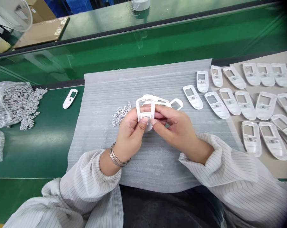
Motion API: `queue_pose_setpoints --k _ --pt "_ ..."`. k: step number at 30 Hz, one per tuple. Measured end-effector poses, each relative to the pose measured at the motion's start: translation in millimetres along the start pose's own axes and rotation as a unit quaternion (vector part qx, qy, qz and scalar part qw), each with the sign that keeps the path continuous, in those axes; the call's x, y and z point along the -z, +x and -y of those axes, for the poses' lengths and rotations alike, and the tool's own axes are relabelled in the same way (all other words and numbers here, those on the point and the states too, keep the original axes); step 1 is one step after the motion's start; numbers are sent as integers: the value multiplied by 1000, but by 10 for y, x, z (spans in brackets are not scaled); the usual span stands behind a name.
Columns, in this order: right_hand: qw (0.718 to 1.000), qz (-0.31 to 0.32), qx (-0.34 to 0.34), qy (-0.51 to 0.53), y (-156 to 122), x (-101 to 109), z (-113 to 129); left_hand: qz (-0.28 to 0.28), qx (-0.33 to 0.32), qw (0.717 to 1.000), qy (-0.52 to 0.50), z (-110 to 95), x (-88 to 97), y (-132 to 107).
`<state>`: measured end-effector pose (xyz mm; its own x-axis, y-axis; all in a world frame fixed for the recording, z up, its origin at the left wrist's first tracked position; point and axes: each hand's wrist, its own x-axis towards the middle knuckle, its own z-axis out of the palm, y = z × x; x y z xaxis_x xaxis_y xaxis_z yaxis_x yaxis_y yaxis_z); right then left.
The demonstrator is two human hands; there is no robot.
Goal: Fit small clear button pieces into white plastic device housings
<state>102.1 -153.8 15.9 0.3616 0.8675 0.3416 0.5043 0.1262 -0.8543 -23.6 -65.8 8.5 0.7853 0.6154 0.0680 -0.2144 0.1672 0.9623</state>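
The left hand (130, 134) was closed in a pinch, thumb and fingers gripping the lower part of a white plastic frame (139, 110), which stood nearly upright above the foam. The right hand (174, 126) was also mostly closed, its thumb and fingers curled in against the same frame's right side. A white plastic casing (157, 100) and a white oval ring piece (176, 104) lay directly behind the frame; any contact with it could not be confirmed.

Metal bangles (118, 155) encircled the left wrist, and both arms wore striped white sleeves (229, 177). The hands worked over a ribbed foam sheet (105, 152), with a small heap of tiny white rings (120, 114) just left of them. Rows of white casings (252, 104) lay to the right, mostly on a beige sheet (286, 55). To the left, on a green bench (26, 158), were a single casing (70, 98) and a clear bag of rings (10, 104).
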Motion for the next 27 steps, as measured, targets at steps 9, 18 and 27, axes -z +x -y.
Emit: queue_pose_setpoints --k 9,18,27 --pt "1000 9 5 16 -4 0 -19 -18 10 1000 -14 7 -1 -6" --pt "999 7 -14 48 -21 -25 -14 -43 9 999 14 -11 7 -21" --pt "1000 -2 -20 20 -21 -27 -33 -27 33 999 -2 6 2 8"
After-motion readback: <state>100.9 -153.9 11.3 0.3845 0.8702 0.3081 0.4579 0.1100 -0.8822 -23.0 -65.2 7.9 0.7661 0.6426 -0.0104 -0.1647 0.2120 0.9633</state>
